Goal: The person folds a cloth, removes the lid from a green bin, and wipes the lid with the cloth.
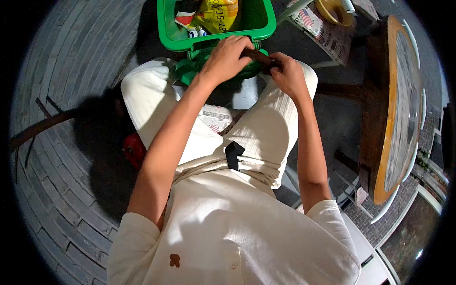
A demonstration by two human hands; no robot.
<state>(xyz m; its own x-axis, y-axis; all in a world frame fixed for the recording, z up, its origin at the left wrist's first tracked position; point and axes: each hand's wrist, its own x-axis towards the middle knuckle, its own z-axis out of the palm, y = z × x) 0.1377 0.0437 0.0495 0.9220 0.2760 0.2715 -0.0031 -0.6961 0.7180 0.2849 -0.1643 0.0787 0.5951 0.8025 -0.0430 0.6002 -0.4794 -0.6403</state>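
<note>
A dark brown, elongated piece (258, 58) is held between my two hands, just above the near rim of a green bin (216, 42). Its exact kind is hard to make out. My left hand (228, 58) curls over its left end, fingers closed. On its other end, my right hand (288, 76) pinches with thumb and fingers. Below my hands hangs the bin's green lid (190, 71), between my knees. Inside the bin lie a yellow printed bag (218, 15), a red, white and black wrapper (186, 13) and some small white-and-blue items (197, 33).
A round wood-edged table (391, 109) stands at my right. A yellow bowl (332, 12) rests on a newspaper-print seat (316, 28) at upper right. A red object (135, 149) is by my left thigh. A branch-like thing (42, 129) lies on the brick floor (52, 199).
</note>
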